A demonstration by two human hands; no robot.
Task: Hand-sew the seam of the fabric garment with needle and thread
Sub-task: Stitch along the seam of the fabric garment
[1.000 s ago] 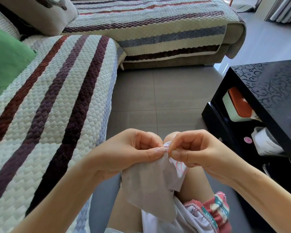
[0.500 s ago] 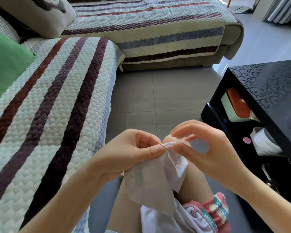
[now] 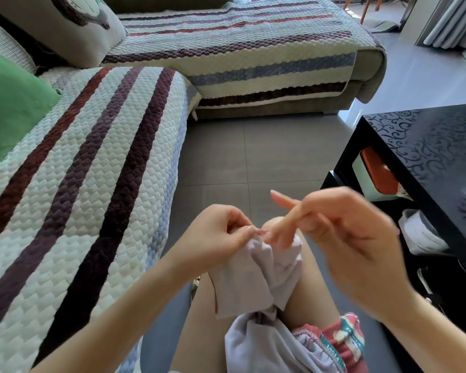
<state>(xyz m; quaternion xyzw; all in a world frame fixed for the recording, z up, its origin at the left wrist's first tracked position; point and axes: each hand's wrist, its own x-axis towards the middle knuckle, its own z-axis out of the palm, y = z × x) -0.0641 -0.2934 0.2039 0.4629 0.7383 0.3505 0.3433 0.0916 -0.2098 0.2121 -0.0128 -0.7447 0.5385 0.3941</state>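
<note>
A pale lilac fabric garment (image 3: 256,281) hangs over my bare knee and runs down into my lap. My left hand (image 3: 221,235) pinches the garment's top edge between thumb and forefinger. My right hand (image 3: 334,232) is just to its right and blurred by motion. Its index finger points up and to the left, and its lower fingertips come down to the fabric edge beside my left thumb. The needle and thread are too blurred to make out, so I cannot tell whether the right fingers pinch them.
A striped quilted sofa (image 3: 73,184) lies to my left, with a green cushion (image 3: 8,103) on it. A black coffee table (image 3: 428,157) stands close on the right, its lower shelf holding an orange-lidded box (image 3: 374,173). Grey tiled floor (image 3: 253,162) lies ahead.
My right hand has lifted and spread its fingers, the index now pointing up, and it is blurred. My left hand keeps its pinch on the fabric edge. The needle seen half a second ago no longer shows.
</note>
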